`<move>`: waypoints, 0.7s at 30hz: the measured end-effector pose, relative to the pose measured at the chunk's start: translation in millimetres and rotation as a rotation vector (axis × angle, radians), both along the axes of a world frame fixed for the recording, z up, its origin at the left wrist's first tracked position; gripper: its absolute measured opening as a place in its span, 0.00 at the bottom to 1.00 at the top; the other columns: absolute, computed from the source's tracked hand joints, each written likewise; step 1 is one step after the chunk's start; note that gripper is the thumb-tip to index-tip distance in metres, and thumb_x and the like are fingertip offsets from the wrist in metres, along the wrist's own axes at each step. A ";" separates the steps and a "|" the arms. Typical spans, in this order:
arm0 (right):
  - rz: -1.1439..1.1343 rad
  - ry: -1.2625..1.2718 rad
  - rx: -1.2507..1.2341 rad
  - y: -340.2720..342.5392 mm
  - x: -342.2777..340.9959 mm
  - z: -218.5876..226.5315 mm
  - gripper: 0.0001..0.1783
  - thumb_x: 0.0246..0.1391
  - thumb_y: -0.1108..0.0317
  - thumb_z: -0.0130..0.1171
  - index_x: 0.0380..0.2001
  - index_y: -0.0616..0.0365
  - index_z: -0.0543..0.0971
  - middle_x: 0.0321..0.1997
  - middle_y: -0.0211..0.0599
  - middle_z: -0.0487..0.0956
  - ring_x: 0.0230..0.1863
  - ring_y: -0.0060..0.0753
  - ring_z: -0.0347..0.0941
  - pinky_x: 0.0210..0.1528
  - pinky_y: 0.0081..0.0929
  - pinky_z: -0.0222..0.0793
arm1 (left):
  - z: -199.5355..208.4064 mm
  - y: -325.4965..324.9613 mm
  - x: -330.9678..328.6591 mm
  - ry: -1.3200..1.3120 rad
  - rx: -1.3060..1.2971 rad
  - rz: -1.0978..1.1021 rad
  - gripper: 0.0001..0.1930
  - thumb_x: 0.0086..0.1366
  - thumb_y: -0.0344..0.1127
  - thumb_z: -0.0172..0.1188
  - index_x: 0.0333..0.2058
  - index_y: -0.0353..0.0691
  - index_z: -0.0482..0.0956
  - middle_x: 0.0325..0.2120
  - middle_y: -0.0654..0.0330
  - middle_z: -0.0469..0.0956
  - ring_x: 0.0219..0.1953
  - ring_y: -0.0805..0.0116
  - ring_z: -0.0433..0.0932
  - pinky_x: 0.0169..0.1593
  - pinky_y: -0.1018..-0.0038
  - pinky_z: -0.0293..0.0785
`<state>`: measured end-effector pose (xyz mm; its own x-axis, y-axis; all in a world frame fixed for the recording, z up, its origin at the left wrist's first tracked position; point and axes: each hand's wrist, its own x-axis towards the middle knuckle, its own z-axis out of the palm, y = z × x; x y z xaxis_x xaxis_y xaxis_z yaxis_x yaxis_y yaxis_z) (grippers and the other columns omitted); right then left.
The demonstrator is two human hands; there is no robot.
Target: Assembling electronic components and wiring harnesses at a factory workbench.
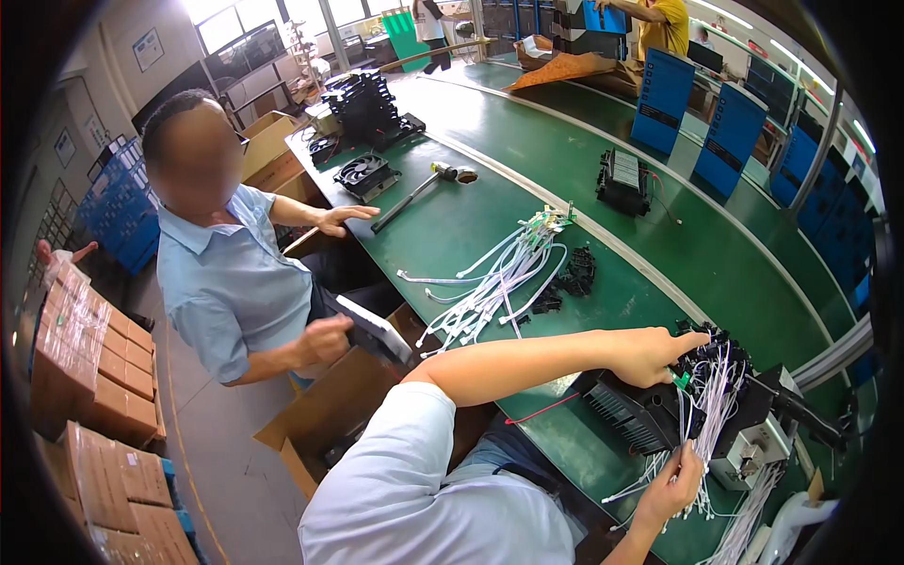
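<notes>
My left hand (650,356) reaches over the bench with its index finger stretched to a pile of small black plastic parts (727,350); its other fingers are partly hidden. Just below it is a small green piece (680,380) with white leads hanging down. My right hand (672,482) is closed on a white cable (685,424) lower down, beside a thick bundle of white cables (718,400). Under my left wrist, close to both hands, sits a black finned unit (626,414). A metal-faced box (753,450) stands to the right of the bundle.
More white cables (499,282) and black parts (576,273) lie mid-bench. A hammer (414,196) and a fan (365,176) lie farther off. Across the belt (565,141) stand blue panels (664,102). At left, a co-worker in a blue shirt (231,273) holds a dark, white-edged unit (375,330) above an open carton (320,424).
</notes>
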<state>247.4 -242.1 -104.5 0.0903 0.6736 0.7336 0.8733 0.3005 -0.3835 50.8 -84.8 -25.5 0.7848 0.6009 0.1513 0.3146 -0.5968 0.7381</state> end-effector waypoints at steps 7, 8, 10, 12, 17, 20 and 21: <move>-0.053 0.340 -0.219 -3.8 3.7 -6.2 0.09 0.51 0.80 0.59 0.38 0.66 0.77 0.28 0.40 0.76 0.28 0.31 0.72 0.33 0.26 0.69 | 38.6 -16.9 -15.6 0.236 -0.052 -0.021 0.51 0.50 0.42 0.69 0.66 0.41 0.44 0.37 0.41 0.78 0.43 0.41 0.77 0.48 0.59 0.71; -0.079 0.519 -0.281 -4.4 3.4 -7.7 0.07 0.51 0.80 0.59 0.35 0.66 0.77 0.27 0.38 0.76 0.27 0.28 0.72 0.32 0.25 0.69 | 44.0 -19.5 -16.9 0.290 -0.056 -0.051 0.55 0.47 0.45 0.72 0.67 0.41 0.43 0.38 0.41 0.78 0.43 0.42 0.77 0.48 0.59 0.70; -0.017 0.641 -0.409 -4.1 13.9 -6.7 0.05 0.49 0.78 0.59 0.31 0.65 0.75 0.26 0.36 0.76 0.27 0.23 0.71 0.32 0.23 0.69 | 21.8 -23.7 -13.3 0.288 0.380 -0.210 0.64 0.35 0.49 0.75 0.68 0.46 0.43 0.48 0.41 0.72 0.49 0.44 0.72 0.51 0.59 0.66; -0.009 0.698 -0.441 -13.1 24.7 -5.6 0.07 0.47 0.77 0.60 0.29 0.63 0.72 0.24 0.34 0.75 0.25 0.20 0.71 0.30 0.20 0.69 | 19.6 -38.7 2.0 0.346 0.536 -0.165 0.63 0.34 0.45 0.74 0.68 0.53 0.44 0.47 0.45 0.71 0.49 0.46 0.71 0.50 0.59 0.65; 0.213 0.475 -0.726 6.9 17.3 36.2 0.42 0.34 0.70 0.72 0.57 0.59 0.67 0.31 0.37 0.78 0.31 0.28 0.74 0.36 0.25 0.70 | 38.6 -49.0 -37.6 0.308 0.353 -0.092 0.53 0.36 0.37 0.70 0.66 0.50 0.55 0.47 0.48 0.70 0.48 0.48 0.69 0.51 0.60 0.62; 0.631 0.118 -0.475 38.2 23.1 83.1 0.57 0.22 0.62 0.81 0.61 0.61 0.64 0.49 0.46 0.75 0.49 0.40 0.73 0.55 0.33 0.66 | 77.4 -49.8 -47.9 0.164 0.440 -0.127 0.53 0.35 0.36 0.69 0.65 0.43 0.56 0.50 0.48 0.70 0.49 0.47 0.69 0.51 0.61 0.63; 0.717 0.184 -0.577 45.0 26.3 94.2 0.57 0.21 0.62 0.81 0.60 0.64 0.64 0.51 0.49 0.73 0.53 0.44 0.71 0.59 0.34 0.63 | 91.8 -45.7 -48.3 0.119 0.500 -0.160 0.53 0.35 0.35 0.68 0.65 0.46 0.55 0.46 0.48 0.71 0.47 0.48 0.70 0.50 0.61 0.63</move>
